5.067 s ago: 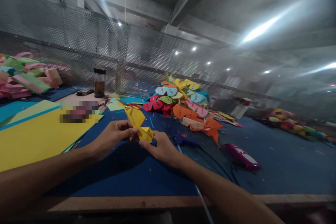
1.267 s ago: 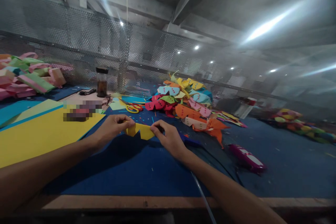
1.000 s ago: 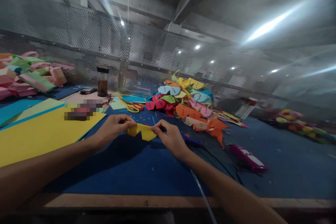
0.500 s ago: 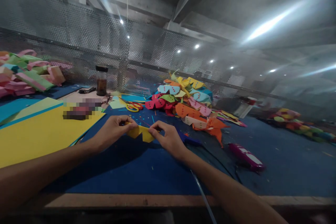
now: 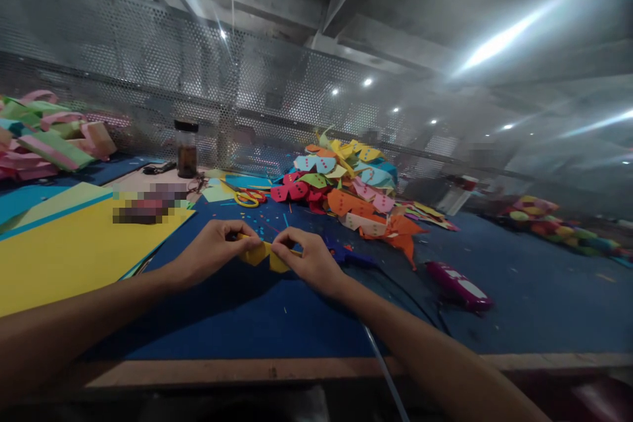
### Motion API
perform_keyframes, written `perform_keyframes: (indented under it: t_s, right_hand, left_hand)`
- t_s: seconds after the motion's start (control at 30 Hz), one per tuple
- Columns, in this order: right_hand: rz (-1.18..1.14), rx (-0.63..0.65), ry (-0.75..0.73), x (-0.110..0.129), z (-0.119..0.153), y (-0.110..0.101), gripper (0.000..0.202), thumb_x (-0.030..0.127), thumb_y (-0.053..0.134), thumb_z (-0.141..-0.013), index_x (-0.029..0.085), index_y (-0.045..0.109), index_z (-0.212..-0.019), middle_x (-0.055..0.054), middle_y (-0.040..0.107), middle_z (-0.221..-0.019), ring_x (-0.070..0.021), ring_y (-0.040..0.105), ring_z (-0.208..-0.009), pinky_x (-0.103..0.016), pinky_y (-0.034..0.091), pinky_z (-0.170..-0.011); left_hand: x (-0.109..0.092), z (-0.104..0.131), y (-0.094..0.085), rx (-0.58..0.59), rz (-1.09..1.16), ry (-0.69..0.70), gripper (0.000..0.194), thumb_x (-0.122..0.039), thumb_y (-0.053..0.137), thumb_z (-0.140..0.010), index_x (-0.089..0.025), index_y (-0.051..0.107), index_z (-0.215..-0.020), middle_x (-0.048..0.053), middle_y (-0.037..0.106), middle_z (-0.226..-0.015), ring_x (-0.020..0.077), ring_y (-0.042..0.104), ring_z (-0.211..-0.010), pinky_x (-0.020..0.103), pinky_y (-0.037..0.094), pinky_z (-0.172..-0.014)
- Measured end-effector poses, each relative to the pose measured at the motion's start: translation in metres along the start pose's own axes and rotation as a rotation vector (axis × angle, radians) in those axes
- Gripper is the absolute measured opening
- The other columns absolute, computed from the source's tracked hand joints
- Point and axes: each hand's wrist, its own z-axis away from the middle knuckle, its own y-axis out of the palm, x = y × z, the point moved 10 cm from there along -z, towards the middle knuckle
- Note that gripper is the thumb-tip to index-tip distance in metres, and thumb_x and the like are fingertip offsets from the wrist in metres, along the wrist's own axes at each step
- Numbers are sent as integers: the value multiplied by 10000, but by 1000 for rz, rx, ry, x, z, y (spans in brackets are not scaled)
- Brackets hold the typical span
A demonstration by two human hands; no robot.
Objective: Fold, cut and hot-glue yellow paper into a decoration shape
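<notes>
A small folded yellow paper piece [image 5: 255,254] is held above the blue table surface [image 5: 237,323]. My left hand [image 5: 213,247] pinches its left end between thumb and fingers. At the piece's middle and right part, my right hand [image 5: 309,260] grips it, thumb and fingertips closed on the upper edge. Two flaps of the paper hang below the fingers. Behind the hands lie tiny paper scraps and yellow-handled scissors [image 5: 246,197]. A blue glue gun [image 5: 353,257] rests just beyond my right hand, partly hidden by it.
Large yellow sheets [image 5: 59,250] lie on the left, with a blurred object on them. A lidded jar [image 5: 186,151] stands behind. Colourful cut paper shapes [image 5: 351,188] are heaped at the back centre. A purple device [image 5: 459,287] lies on the right.
My right hand has shifted left along the yellow paper, closer to my left hand, which keeps its hold. The view has turned slightly.
</notes>
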Motion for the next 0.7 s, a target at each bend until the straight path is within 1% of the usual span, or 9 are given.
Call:
perform_keyframes:
  t_s: [0.17, 0.33, 0.47, 0.57, 0.7]
  right_hand:
    - [-28, 23, 49, -6, -1, 0, 219, 371, 604, -997, 195, 702, -911, -32, 753, -902, -174, 670, -826, -273, 498, -779]
    - [-17, -59, 83, -13, -2, -11, 250, 401, 635, -978, 194, 687, -850, -21, 736, -852, -169, 656, -806, -268, 479, -764]
    - [-24, -90, 111, -16, -3, -15, 269, 405, 628, -973, 196, 670, -808, -5, 715, -799, -158, 632, -763, -259, 469, -726]
    - [-39, -102, 110, -18, -4, -17, 299, 436, 628, -971, 192, 668, -802, -1, 702, -789, -153, 619, -754, -256, 467, -718]
    - [-41, -151, 141, -25, -4, -23, 338, 478, 610, -976, 193, 661, -802, -2, 672, -754, -156, 601, -719, -258, 439, -663]
  left_hand:
    - [6, -2, -2, 0, 21, -5, 296, -503, 746, -730, -209, 778, -732, 34, 734, -720, 212, 638, -716, 304, 460, -680]
    - [9, -3, -10, -33, 130, -32, 303, -492, 785, -730, -191, 757, -718, 41, 737, -736, 200, 632, -713, 313, 463, -703]
    - [9, -3, -10, -39, 190, -43, 285, -466, 800, -722, -189, 742, -683, 27, 716, -707, 184, 614, -692, 313, 457, -709]
    - [12, -5, -11, -49, 214, -56, 301, -481, 814, -697, -189, 744, -677, 23, 711, -708, 182, 604, -694, 310, 447, -705]
    - [21, -6, -18, -103, 207, -116, 344, -522, 833, -666, -192, 742, -692, 14, 705, -716, 172, 585, -692, 302, 421, -697]
